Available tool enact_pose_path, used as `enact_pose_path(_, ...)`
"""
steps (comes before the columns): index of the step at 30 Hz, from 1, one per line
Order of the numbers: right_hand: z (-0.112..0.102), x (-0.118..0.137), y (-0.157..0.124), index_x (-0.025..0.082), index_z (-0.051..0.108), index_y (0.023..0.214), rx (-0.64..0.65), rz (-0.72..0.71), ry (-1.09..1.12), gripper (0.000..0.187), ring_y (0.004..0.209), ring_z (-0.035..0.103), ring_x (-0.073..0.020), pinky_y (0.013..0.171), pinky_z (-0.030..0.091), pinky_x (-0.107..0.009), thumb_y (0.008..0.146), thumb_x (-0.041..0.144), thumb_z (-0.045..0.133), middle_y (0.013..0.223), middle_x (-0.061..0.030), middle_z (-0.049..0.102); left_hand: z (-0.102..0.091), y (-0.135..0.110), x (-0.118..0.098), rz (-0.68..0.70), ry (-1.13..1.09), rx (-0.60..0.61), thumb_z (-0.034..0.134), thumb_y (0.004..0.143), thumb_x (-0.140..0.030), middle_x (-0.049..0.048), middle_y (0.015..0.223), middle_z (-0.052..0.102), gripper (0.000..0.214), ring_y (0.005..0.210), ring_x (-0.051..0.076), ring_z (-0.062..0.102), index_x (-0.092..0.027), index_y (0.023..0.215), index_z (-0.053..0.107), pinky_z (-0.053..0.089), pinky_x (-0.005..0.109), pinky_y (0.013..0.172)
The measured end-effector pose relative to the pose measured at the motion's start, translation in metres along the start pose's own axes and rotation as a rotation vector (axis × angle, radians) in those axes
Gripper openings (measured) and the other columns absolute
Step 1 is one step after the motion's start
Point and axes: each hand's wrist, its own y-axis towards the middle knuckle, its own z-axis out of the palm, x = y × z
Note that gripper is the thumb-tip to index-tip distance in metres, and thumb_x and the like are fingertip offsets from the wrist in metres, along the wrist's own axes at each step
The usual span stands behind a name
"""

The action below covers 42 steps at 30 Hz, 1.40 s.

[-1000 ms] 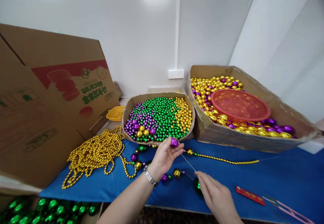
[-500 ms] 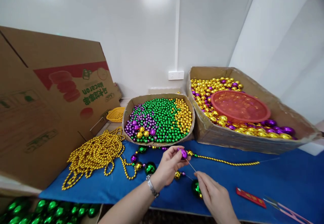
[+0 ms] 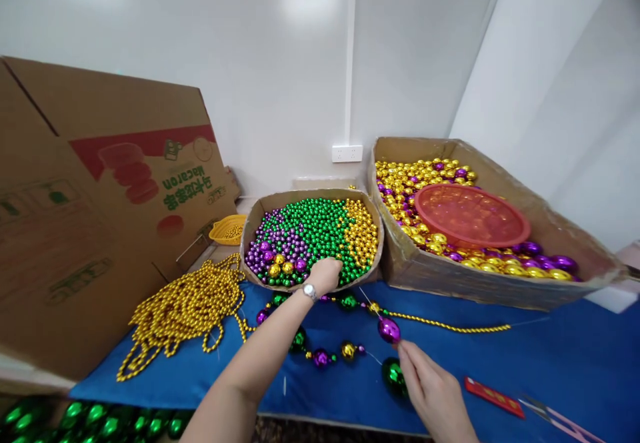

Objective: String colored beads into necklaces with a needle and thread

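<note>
My left hand point(image 3: 326, 275) reaches into the front of a cardboard box point(image 3: 313, 194) of small beads. It rests on the green beads point(image 3: 320, 229), its fingers curled down; their tips are hidden. My right hand point(image 3: 433, 386) pinches the lower end of a thin needle point(image 3: 371, 302). A shiny purple ball point(image 3: 389, 329) sits on this needle, touching my fingertips. A large green ball point(image 3: 394, 375) lies beside my right hand. A strand of mixed balls, with a purple one point(image 3: 321, 357) and a gold one point(image 3: 348, 349), lies on the blue cloth point(image 3: 360, 399).
Gold bead strands point(image 3: 187, 306) are heaped at left by a large carton point(image 3: 115, 229). A yellow basket point(image 3: 220, 235) stands behind them. At right, a big box point(image 3: 450, 289) holds gold and purple balls and a red basket point(image 3: 473, 213). Scissors point(image 3: 560, 421) lie near a red packet point(image 3: 494, 396).
My left hand has let go of the purple ball and moved up into the bead box. The purple ball now sits down the needle, against my right fingertips.
</note>
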Motion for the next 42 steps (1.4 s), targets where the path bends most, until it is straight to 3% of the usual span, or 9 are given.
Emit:
enact_pose_path(4, -0.001, 0.002, 0.001, 0.019, 0.066, 0.095, 0.01, 0.002, 0.003, 0.037, 0.076, 0.071, -0.0197, 0.066, 0.056, -0.025, 0.097, 0.034, 0.032, 0.087, -0.0076, 0.074, 0.003, -0.002, 0.001, -0.024, -0.112, -0.022, 0.066, 0.064, -0.011, 0.0106, 0.089, 0.062, 0.01, 0.101, 0.03, 0.055, -0.017, 0.071, 0.062, 0.04, 0.042, 0.09)
enact_pose_path(10, -0.002, 0.008, 0.001, 0.019, 0.064, 0.094, 0.022, 0.012, 0.043, 0.036, 0.074, 0.071, -0.0186, 0.064, 0.055, -0.024, 0.097, 0.034, 0.032, 0.086, -0.0064, 0.073, -0.005, -0.037, -0.005, -0.031, -0.476, 0.035, 0.048, 0.085, -0.037, 0.0074, 0.088, 0.063, 0.033, 0.082, 0.018, 0.062, -0.015, 0.106, 0.059, 0.05, 0.031, 0.071)
enact_pose_path(16, -0.001, 0.014, 0.005, 0.019, 0.065, 0.091, 0.028, 0.01, 0.05, 0.036, 0.071, 0.071, -0.0176, 0.064, 0.055, -0.023, 0.097, 0.032, 0.031, 0.085, -0.0067, 0.073, 0.001, -0.068, -0.014, -0.215, -1.261, 0.18, 0.069, 0.074, -0.028, 0.0039, 0.074, 0.062, 0.026, 0.066, 0.013, 0.062, -0.014, 0.094, 0.062, 0.05, 0.024, 0.061)
enact_pose_path(27, -0.001, 0.014, 0.006, 0.017, 0.064, 0.091, 0.005, -0.048, -0.006, 0.035, 0.069, 0.071, -0.0171, 0.064, 0.055, -0.023, 0.097, 0.028, 0.031, 0.083, -0.0074, 0.073, 0.01, -0.079, -0.017, -0.31, -1.451, 0.181, 0.068, 0.077, -0.025, 0.0052, 0.073, 0.065, 0.017, 0.065, 0.014, 0.063, -0.013, 0.086, 0.06, 0.05, 0.024, 0.061)
enact_pose_path(32, 0.0, 0.012, 0.004, 0.017, 0.064, 0.089, -0.007, -0.062, -0.037, 0.037, 0.068, 0.07, -0.0166, 0.062, 0.055, -0.022, 0.098, 0.028, 0.03, 0.082, -0.0076, 0.073, 0.011, -0.08, -0.016, -0.265, -1.399, 0.21, 0.07, 0.076, -0.028, 0.0047, 0.073, 0.064, 0.022, 0.065, 0.013, 0.062, -0.013, 0.089, 0.061, 0.049, 0.024, 0.061)
enact_pose_path(35, 0.002, 0.01, 0.004, 0.017, 0.065, 0.09, -0.021, -0.071, -0.055, 0.038, 0.067, 0.07, -0.0168, 0.061, 0.055, -0.022, 0.098, 0.029, 0.03, 0.081, -0.0075, 0.073, 0.014, -0.084, -0.019, -0.179, -1.241, 0.18, 0.07, 0.074, -0.033, 0.0036, 0.073, 0.062, 0.026, 0.065, 0.013, 0.061, -0.013, 0.09, 0.062, 0.048, 0.025, 0.062)
enact_pose_path(39, 0.004, 0.007, 0.005, 0.016, 0.066, 0.093, -0.041, -0.089, -0.065, 0.037, 0.07, 0.071, -0.0174, 0.062, 0.054, -0.023, 0.097, 0.03, 0.031, 0.083, -0.0078, 0.073, 0.005, -0.087, -0.023, 0.049, -0.72, 0.137, 0.062, 0.079, -0.042, 0.0043, 0.08, 0.062, 0.033, 0.07, 0.015, 0.058, -0.015, 0.099, 0.063, 0.047, 0.026, 0.062)
enact_pose_path(42, 0.003, 0.004, 0.003, 0.015, 0.066, 0.095, -0.059, -0.097, -0.069, 0.037, 0.072, 0.071, -0.0182, 0.063, 0.054, -0.024, 0.097, 0.03, 0.032, 0.084, -0.0082, 0.073, -0.023, -0.078, -0.012, 0.187, -0.07, -0.079, 0.05, 0.087, -0.039, 0.0079, 0.096, 0.063, 0.033, 0.086, 0.02, 0.057, -0.018, 0.111, 0.06, 0.046, 0.032, 0.075)
